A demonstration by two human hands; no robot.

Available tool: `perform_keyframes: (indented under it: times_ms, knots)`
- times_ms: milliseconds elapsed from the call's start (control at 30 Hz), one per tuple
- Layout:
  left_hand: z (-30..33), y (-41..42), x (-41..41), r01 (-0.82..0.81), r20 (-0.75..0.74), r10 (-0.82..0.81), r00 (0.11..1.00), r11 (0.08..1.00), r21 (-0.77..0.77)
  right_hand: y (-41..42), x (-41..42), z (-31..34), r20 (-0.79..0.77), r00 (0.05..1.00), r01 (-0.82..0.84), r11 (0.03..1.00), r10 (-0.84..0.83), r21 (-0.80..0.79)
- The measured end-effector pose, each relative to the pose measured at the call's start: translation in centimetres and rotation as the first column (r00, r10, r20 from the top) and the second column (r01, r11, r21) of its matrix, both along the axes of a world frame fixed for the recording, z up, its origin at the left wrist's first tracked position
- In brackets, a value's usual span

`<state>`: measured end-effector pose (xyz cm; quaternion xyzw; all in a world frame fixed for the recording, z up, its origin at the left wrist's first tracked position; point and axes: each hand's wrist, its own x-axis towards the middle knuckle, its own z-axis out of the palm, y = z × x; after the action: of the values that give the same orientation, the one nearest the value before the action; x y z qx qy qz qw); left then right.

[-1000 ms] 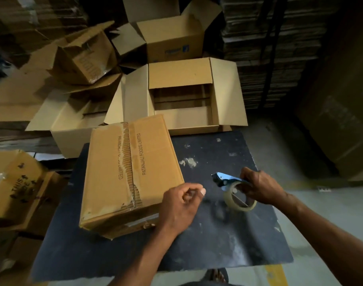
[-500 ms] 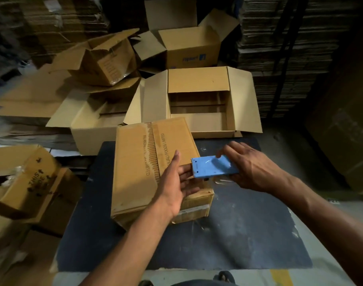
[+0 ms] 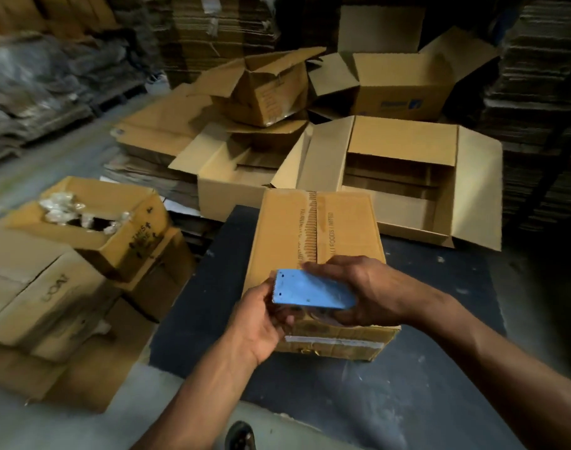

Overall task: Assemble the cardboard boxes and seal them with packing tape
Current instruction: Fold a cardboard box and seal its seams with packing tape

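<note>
since half a sec ago we'd swung the blue tape dispenser [image 3: 311, 290] over the closed box [image 3: 316, 241] on the dark table [image 3: 440, 368], near edge. right hand [image 3: 370, 289] gripped its body, left hand [image 3: 261, 316] pinched the toothed end. box top seam looked torn, print partly covered; tape roll mostly hidden underneath.

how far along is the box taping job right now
Done: the closed brown cardboard box stands folded on the dark table. In hand: both the left hand and right hand hold the blue tape dispenser at its near edge. Left: taping its centre seam; open-flapped boxes wait behind.
</note>
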<state>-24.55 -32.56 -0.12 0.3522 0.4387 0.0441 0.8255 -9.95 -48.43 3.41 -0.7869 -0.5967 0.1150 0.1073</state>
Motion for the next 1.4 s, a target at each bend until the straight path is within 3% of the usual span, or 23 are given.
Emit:
perform_keyframes:
  times_ms: [167, 233, 400, 600, 867, 1167, 1400]
  knots:
    - [-1.0, 3.1, -2.1, -0.041, -0.12, 0.091, 0.989, 0.929, 0.367, 3.7, -1.3, -0.8, 0.034, 0.98, -0.194, 0.981, 0.194, -0.006]
    - [-1.7, 4.2, -2.9, -0.044, -0.125, 0.105, 0.987, 0.911, 0.41, 4.1, -1.4, -0.7, 0.034, 0.966, -0.254, 0.967, 0.255, -0.025]
    - [-4.3, 8.4, -6.3, -0.193, -0.147, 0.269, 0.952, 0.899, 0.394, 2.2, 0.7, 0.5, 0.063, 0.972, -0.217, 0.965, 0.228, -0.15]
    - [-6.6, 8.6, -6.1, -0.108, -0.197, 0.187, 0.962, 0.93, 0.352, 2.1, 0.8, -0.4, 0.084, 0.974, -0.177, 0.938, 0.21, -0.3]
    - [-9.2, 7.5, -5.4, -0.213, -0.138, 0.305, 0.942, 0.865, 0.455, 3.2, 0.2, -0.8, 0.098, 0.983, -0.11, 0.926, 0.155, -0.362]
    - [-10.8, 7.6, -5.1, -0.134, -0.174, 0.241, 0.955, 0.871, 0.472, 5.3, -2.1, -0.5, 0.17, 0.98, -0.015, 0.898, 0.1, -0.439]
    - [-12.1, 8.0, -4.9, -0.001, -0.25, 0.092, 0.964, 0.94, 0.342, 5.5, -2.6, -0.5, 0.174, 0.983, 0.028, 0.893, 0.057, -0.448]
